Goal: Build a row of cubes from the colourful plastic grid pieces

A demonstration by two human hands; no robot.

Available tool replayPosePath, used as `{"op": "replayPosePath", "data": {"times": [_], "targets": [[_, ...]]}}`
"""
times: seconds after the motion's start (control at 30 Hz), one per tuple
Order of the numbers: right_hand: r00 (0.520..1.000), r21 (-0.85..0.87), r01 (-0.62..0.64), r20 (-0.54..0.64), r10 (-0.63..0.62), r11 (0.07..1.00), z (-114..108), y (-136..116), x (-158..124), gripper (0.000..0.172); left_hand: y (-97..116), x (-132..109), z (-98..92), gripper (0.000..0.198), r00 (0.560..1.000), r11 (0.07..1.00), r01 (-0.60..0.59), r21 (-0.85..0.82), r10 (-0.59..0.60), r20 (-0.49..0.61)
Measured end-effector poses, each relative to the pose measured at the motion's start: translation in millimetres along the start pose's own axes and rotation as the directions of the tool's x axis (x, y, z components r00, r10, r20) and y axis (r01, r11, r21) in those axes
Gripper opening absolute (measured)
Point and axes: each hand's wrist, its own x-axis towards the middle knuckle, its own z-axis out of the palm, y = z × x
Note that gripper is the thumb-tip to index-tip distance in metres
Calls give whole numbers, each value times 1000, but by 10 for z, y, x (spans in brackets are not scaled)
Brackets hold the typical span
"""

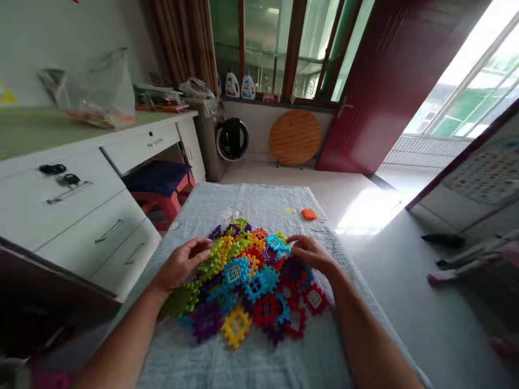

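Observation:
A heap of plastic interlocking building pieces [254,284] in blue, red, purple, yellow, orange and green lies on a cloth-covered table. Several have window-like grids, such as a blue window piece [235,273] and a yellow piece [235,326]. My left hand [184,263] rests at the heap's left side beside green pieces [211,265], fingers curved with a gap between thumb and fingers. On the right, my right hand [311,253] reaches over the edge, its fingertips by a light-blue piece [277,244], thumb and forefinger apart. A lone orange piece [308,214] lies farther back.
The table's pale blue cloth [251,200] extends past the heap. To the left stand a white drawer desk [97,216] and a red stool with a dark seat [162,178]. Behind are a washing machine [211,138] and a round wooden tabletop [295,137] leaning on the wall.

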Motion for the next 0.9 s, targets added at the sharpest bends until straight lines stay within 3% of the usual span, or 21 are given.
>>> {"op": "replayPosePath", "data": {"times": [0.13, 0.23, 0.33, 0.43, 0.63, 0.9], "targets": [[998, -51, -59, -31, 58, 997, -19, -15, -8, 26, 14, 11, 12, 47, 1000, 1000, 0, -4, 0, -12], [998, -280, -36, -52, 22, 959, -22, -104, -41, 15, 12, 13, 11, 48, 1000, 1000, -7, -10, 7, -16], [1000, -446, 24, 23, -15, 895, 0, -229, -88, 14, 13, 9, 5, 47, 1000, 1000, -7, -12, 7, -11], [997, -495, 62, 74, -29, 867, 37, -317, -118, 17, 27, 3, 5, 48, 1000, 1000, -1, -22, 1, -13], [997, -434, 69, 59, -47, 898, 96, -344, -102, 17, 49, -5, 19, 48, 1000, 999, 10, -43, -11, -6], [990, -257, -2, -138, -35, 966, 207, -241, -29, 13, 51, -8, 29, 44, 1000, 998, -18, -52, 18, -13]]}}
